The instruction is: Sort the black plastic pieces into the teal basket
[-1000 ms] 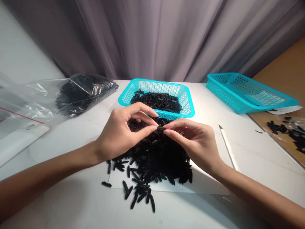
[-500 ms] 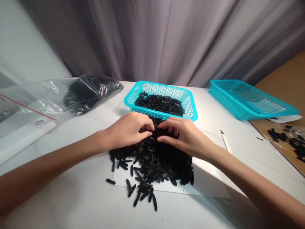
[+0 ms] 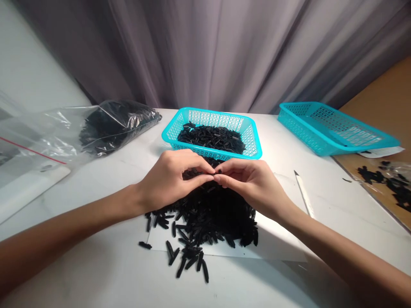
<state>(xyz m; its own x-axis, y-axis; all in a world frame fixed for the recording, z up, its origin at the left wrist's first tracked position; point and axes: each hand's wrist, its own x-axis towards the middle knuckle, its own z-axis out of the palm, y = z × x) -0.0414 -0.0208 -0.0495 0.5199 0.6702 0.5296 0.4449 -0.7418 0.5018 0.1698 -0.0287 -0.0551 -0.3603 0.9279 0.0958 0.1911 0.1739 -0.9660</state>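
Note:
My left hand (image 3: 183, 176) and my right hand (image 3: 245, 176) meet fingertip to fingertip over a heap of short black strips (image 3: 208, 214). Each has its thumb and forefinger pinched together. A small black piece (image 3: 220, 171) shows at the fingertips, mostly covered by them. The heap lies on a white sheet of paper (image 3: 272, 248), with several loose strips spilling off toward me. Just beyond my hands stands a turquoise plastic basket (image 3: 257, 145) that holds more of the black strips.
A clear zip bag (image 3: 69, 124) with black strips inside lies at the left. To the right are a second turquoise basket (image 3: 298, 128), a white pencil (image 3: 303, 194) and more black pieces (image 3: 398, 188) on a brown surface. A grey curtain (image 3: 205, 51) hangs behind.
My hands have come together from slightly apart, and their fingers have closed into pinches at the fingertips. The view has shifted a little; the baskets and bag stay put.

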